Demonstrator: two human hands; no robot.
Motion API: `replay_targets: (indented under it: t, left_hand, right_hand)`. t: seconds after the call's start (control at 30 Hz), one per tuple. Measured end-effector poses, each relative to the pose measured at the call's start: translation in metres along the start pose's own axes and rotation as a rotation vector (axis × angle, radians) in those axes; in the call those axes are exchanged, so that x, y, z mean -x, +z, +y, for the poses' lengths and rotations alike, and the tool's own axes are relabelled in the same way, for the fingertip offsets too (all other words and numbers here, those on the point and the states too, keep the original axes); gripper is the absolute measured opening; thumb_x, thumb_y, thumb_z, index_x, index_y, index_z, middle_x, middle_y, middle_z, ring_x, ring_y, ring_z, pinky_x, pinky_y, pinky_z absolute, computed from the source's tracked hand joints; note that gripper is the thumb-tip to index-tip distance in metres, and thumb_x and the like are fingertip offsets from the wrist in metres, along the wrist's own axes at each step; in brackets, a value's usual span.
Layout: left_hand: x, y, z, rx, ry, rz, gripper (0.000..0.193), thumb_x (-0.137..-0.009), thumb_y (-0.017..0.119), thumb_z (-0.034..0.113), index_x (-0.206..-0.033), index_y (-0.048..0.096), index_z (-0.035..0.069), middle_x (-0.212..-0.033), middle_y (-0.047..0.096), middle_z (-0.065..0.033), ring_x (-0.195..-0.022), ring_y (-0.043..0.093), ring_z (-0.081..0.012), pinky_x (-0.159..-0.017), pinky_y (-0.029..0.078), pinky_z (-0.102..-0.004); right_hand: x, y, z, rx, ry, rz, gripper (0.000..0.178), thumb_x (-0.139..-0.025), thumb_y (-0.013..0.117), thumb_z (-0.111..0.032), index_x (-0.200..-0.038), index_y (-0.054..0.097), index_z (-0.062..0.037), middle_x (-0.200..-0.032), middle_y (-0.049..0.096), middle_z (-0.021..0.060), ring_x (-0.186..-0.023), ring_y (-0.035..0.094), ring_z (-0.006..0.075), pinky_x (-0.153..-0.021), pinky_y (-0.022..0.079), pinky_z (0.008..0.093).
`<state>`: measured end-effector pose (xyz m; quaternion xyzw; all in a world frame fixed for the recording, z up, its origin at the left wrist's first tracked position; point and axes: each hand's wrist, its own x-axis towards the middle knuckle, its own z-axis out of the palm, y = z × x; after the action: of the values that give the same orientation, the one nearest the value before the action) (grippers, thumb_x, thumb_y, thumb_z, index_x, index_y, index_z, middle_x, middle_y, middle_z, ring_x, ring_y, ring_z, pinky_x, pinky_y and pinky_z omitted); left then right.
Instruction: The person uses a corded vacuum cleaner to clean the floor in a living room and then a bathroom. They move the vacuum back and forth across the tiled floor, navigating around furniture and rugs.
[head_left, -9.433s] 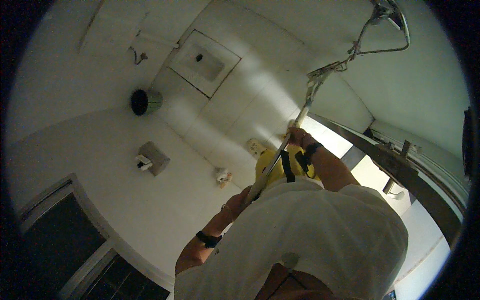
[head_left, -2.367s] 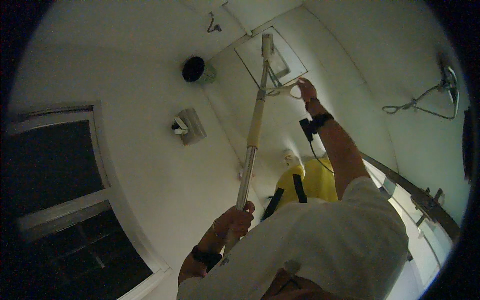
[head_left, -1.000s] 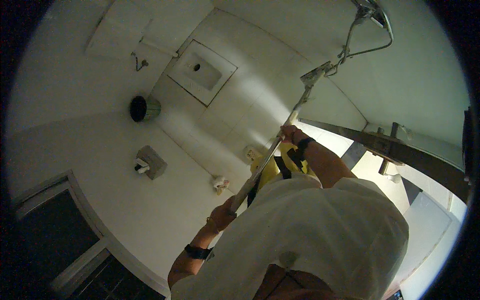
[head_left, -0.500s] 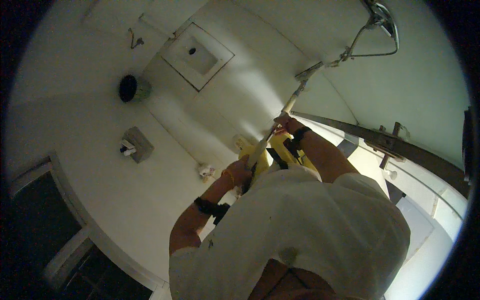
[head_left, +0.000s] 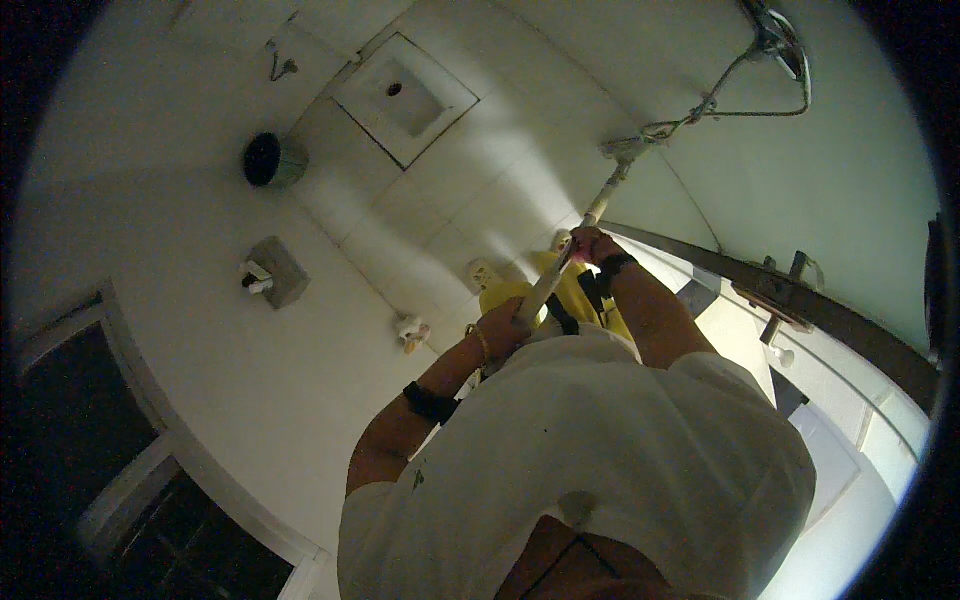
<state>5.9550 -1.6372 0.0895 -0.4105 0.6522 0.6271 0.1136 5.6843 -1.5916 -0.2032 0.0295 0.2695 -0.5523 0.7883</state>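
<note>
A long pale pole (head_left: 601, 203) runs slantwise from my waist toward the far right. Its far end carries a flat crosswise head (head_left: 625, 149), close to the wall and a looped metal hose; the exact kind of tool is unclear. My left hand (head_left: 505, 325) is closed around the near part of the pole, in front of my white shirt. Farther along, my right hand (head_left: 590, 246) is wrapped round the same pole. Dark bands circle both forearms. Beyond and below my hands show yellow clothing (head_left: 580, 295) and a patterned shoe (head_left: 484, 274).
A squat toilet (head_left: 440, 120) is set in the tiled floor at the far left. Near it stands a bin (head_left: 290, 162). A grey box (head_left: 285, 272) hangs on the left wall, and a crumpled whitish thing (head_left: 411, 331) lies lower. A dark door-edge bar (head_left: 740, 262) is at right.
My left hand has shifted right and forward with the pole's near end. The right hand has moved slightly right. The flat head sits a little closer to me, and the view has shifted slightly.
</note>
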Motion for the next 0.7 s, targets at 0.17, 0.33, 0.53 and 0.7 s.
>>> replay_targets:
  t: [0.17, 0.33, 0.53, 0.7]
  left_hand:
    - [0.012, 0.0, 0.023, -0.358, -0.045, -0.035, 0.043, -0.069, 0.048, 0.018, -0.109, 0.038, 0.007, -0.095, 0.052, -0.0242, -0.081, 0.053, -0.0379, -0.071, 0.043, -0.0413]
    - [0.007, 0.003, 0.021, -0.346, 0.16, 0.071, 0.045, -0.072, 0.051, 0.022, -0.112, 0.039, 0.007, -0.092, 0.054, -0.0203, -0.078, 0.054, -0.0348, -0.07, 0.044, -0.04]
    - [0.007, -0.014, 0.014, 0.085, -0.049, 0.098, 0.042, -0.076, 0.054, 0.02, -0.114, 0.041, 0.007, -0.1, 0.053, -0.017, -0.085, 0.054, -0.0287, -0.074, 0.043, -0.0343]
    - [0.055, -0.064, 0.021, -0.083, 0.033, 0.339, 0.033, -0.078, 0.048, 0.017, -0.108, 0.047, 0.005, -0.095, 0.055, -0.0194, -0.083, 0.055, -0.0312, -0.07, 0.045, -0.0354]
  right_hand:
    - [0.012, 0.007, 0.01, 1.518, -0.138, 0.185, 0.02, -0.075, 0.05, -0.014, -0.063, 0.038, -0.0052, -0.057, 0.037, 0.005, -0.054, 0.04, 0.018, -0.055, 0.043, 0.0321]
    - [0.016, 0.012, 0.011, 1.021, 0.12, 0.302, 0.013, -0.078, 0.047, -0.015, -0.073, 0.043, -0.004, -0.071, 0.045, 0.0097, -0.063, 0.047, 0.0208, -0.059, 0.045, 0.0316]
    - [-0.03, -0.01, 0.013, 0.522, 0.43, 0.438, 0.014, -0.081, 0.043, -0.015, -0.085, 0.049, -0.0026, -0.089, 0.055, 0.0154, -0.074, 0.055, 0.0242, -0.063, 0.047, 0.0311]
    - [-0.071, 0.032, 0.052, 0.934, 0.218, 0.108, 0.015, -0.079, 0.044, -0.016, -0.081, 0.049, -0.0023, -0.077, 0.054, 0.0127, -0.07, 0.054, 0.0254, -0.063, 0.045, 0.0336]
